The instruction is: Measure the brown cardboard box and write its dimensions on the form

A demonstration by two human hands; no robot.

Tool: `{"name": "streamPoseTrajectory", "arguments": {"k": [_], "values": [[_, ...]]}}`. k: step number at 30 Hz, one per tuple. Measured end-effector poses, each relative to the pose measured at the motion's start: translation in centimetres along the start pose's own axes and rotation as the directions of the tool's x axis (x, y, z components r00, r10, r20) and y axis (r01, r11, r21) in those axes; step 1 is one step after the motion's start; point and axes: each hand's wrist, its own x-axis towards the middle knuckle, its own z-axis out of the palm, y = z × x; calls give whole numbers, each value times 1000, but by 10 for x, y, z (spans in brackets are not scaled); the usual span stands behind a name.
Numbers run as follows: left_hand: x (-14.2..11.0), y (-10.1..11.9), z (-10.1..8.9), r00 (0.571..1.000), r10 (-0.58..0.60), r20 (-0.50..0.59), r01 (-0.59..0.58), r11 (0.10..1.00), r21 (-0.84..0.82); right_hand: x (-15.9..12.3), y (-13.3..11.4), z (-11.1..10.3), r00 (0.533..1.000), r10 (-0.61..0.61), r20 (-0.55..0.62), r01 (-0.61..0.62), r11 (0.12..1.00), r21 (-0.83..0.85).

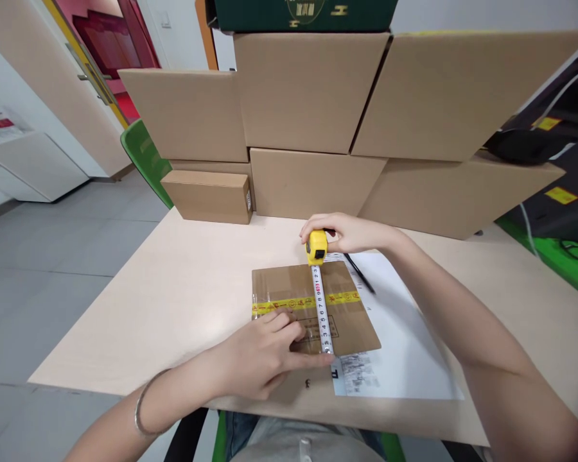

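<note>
A small flat cardboard box [356, 321] sealed with yellow tape lies on the table in front of me. A white measuring tape blade [322, 308] runs across its top from the far edge to the near edge. My right hand [351, 232] grips the yellow tape measure case [316, 246] at the box's far edge. My left hand [264, 353] rests on the box, its thumb pressing the blade's end down at the near edge. A black pen [359, 273] lies under my right hand.
A white sheet of paper [404, 340] with printed labels lies under the box. Large cardboard boxes [308, 96] are stacked along the table's [173, 295] far side, a small one [207, 196] at the left. A green chair [144, 157] stands behind; dark equipment [553, 141] sits at the right.
</note>
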Motion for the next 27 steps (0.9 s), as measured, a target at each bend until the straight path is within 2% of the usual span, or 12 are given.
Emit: {"name": "streamPoseTrajectory", "arguments": {"k": [6, 11, 16, 19, 22, 24, 25, 26, 27], "values": [[-1, -4, 2, 999, 14, -47, -16, 999, -35, 32, 27, 12, 999, -10, 51, 11, 1000, -16], [-1, -4, 1, 998, 15, -61, -18, 999, -41, 38, 28, 10, 997, -9, 74, 11, 1000, -18], [-3, -5, 0, 999, 1, -43, -2, 1000, -18, 2, -1, 4, 1000, -12, -1, 12, 1000, -23], [-6, -8, 1, 996, 14, -90, -19, 998, -61, -33, -32, 20, 998, 8, 68, -7, 1000, -4], [-11, -12, 5, 978, -26, -206, -33, 959, -280, -71, -60, 44, 987, 55, 154, -61, 998, 35], [-15, -16, 10, 933, -142, -331, -31, 885, -465, -96, -68, 58, 988, 74, 134, -83, 995, 61], [-18, -19, 14, 886, -240, -397, -11, 845, -534, -108, -66, 62, 990, 93, 103, -102, 991, 85], [-20, -22, 19, 815, -361, -453, 32, 809, -588, -119, -62, 66, 990, 128, 65, -135, 984, 120], [-23, -25, 25, 726, -490, -483, 98, 769, -632, -129, -56, 69, 983, 185, 13, -184, 969, 163]]}}
